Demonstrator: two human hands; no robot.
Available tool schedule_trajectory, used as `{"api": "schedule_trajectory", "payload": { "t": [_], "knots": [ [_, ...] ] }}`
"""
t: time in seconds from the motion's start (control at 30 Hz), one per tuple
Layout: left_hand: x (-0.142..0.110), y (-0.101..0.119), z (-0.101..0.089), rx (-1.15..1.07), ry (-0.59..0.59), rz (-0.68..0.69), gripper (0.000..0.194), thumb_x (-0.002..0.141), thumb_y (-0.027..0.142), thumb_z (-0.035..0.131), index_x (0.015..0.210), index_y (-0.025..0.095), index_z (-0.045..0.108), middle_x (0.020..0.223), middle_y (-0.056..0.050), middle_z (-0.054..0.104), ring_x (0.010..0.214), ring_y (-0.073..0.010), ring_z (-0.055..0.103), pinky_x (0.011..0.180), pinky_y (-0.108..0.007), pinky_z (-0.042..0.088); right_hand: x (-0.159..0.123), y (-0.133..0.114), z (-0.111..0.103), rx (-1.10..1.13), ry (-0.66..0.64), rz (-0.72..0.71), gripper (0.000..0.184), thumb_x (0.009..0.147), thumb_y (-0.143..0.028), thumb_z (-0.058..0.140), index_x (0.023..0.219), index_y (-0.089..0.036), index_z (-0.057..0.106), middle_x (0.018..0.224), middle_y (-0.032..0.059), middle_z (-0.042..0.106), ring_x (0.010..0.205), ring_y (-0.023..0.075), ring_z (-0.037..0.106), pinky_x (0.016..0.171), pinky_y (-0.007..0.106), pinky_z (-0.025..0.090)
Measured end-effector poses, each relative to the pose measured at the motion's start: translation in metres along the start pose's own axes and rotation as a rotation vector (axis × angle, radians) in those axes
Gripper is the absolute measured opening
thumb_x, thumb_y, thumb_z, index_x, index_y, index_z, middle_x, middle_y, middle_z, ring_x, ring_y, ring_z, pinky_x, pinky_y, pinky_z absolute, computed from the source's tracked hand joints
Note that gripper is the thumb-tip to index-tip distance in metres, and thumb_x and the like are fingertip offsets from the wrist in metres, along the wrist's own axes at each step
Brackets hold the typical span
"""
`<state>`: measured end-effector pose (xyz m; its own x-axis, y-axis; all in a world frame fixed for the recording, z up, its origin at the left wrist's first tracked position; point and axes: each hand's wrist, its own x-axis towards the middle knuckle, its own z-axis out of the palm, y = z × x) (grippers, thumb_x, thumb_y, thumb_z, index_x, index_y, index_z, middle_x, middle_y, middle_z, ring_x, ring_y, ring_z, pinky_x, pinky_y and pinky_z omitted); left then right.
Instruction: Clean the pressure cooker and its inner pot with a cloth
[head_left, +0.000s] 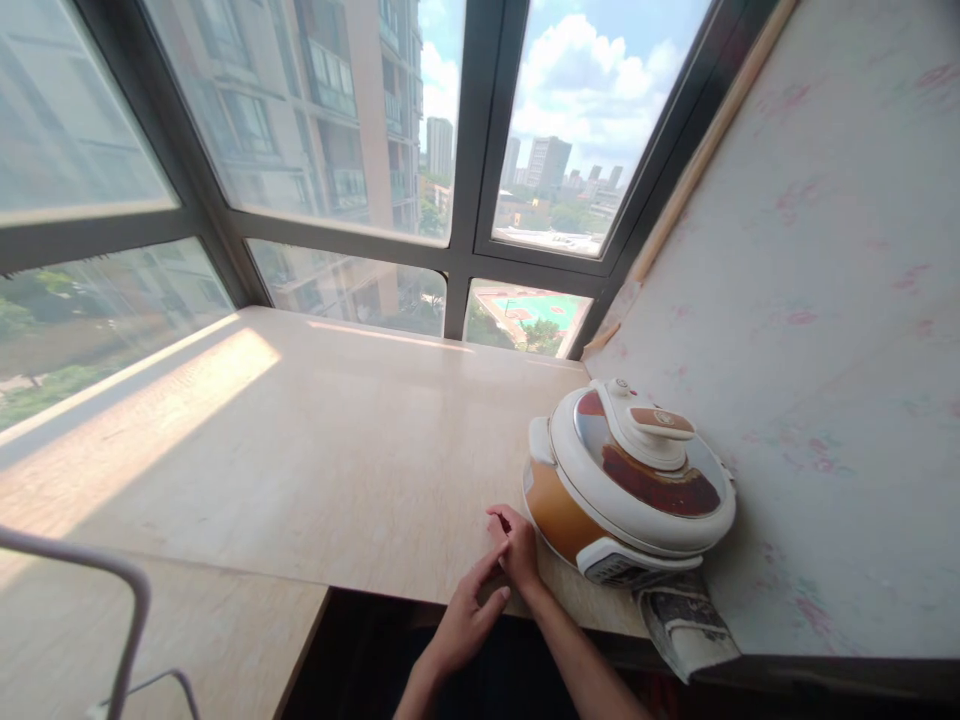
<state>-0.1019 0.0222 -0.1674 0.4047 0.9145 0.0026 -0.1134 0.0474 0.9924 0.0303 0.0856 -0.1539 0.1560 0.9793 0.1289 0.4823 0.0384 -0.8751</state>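
Observation:
My left hand point(472, 612) is at the counter's front edge. Its fingers stretch toward my right hand and its thumb stands apart. The fingertips meet or overlap my right hand near the wrist. My right hand point(517, 545) rests on or just above the counter, fingers loosely bent to the left and slightly apart. I see nothing held in either hand. Just right of my right hand stands an electric pressure cooker point(555, 510), white and orange-brown with a brown lid handle. Its lid is on, and its control panel point(626, 563) faces the front edge.
The pale marble-like counter point(360, 450) reaches to dark-framed windows point(459, 180). A patterned grey cloth or paper point(686, 625) hangs over the edge under the cooker. Flowered wall point(825, 350) borders the right. A bent grey tube point(135, 600) rises at lower left.

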Motion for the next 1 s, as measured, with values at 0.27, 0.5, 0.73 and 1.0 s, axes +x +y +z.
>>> {"api": "schedule_trajectory", "payload": {
  "t": [0.27,0.5,0.73,1.0],
  "knots": [
    [0.004,0.009,-0.003,-0.078,-0.058,0.001,0.058,0.093,0.036,0.062,0.150,0.025,0.054,0.156,-0.012,0.052,0.144,-0.0287,0.050,0.124,-0.053,0.033,0.000,0.000,0.002,-0.037,0.023,0.009,0.036,0.086,-0.037,0.049,0.092,-0.015,0.077,0.074,0.0063,0.073,0.068,0.0219,0.065,0.065,0.030,0.050],
    [0.006,0.012,-0.009,-0.072,-0.088,-0.022,0.058,0.090,0.042,0.067,0.145,0.026,0.060,0.151,-0.012,0.058,0.140,-0.0305,0.054,0.121,-0.055,0.035,-0.001,0.000,0.003,0.001,0.016,0.034,0.033,0.085,-0.034,0.052,0.095,-0.015,0.077,0.078,0.0061,0.074,0.071,0.0195,0.064,0.066,0.028,0.049],
    [0.008,0.015,-0.019,-0.072,-0.150,-0.058,0.048,0.087,0.053,0.069,0.124,0.023,0.074,0.133,-0.013,0.070,0.129,-0.0320,0.063,0.117,-0.054,0.041,-0.041,-0.009,-0.022,0.198,-0.132,0.121,0.035,0.087,-0.042,0.056,0.096,-0.017,0.078,0.083,0.0065,0.076,0.073,0.0201,0.069,0.065,0.030,0.055],
    [0.009,0.017,-0.023,-0.213,0.013,-0.171,0.065,0.074,0.065,0.079,0.120,0.019,0.071,0.120,-0.018,0.075,0.118,-0.0354,0.070,0.109,-0.056,0.049,-0.096,-0.041,-0.157,0.345,-0.324,0.333,0.042,0.083,-0.051,0.074,0.113,-0.022,0.077,0.103,0.0117,0.077,0.090,0.0246,0.073,0.082,0.040,0.058]
  ]
}}
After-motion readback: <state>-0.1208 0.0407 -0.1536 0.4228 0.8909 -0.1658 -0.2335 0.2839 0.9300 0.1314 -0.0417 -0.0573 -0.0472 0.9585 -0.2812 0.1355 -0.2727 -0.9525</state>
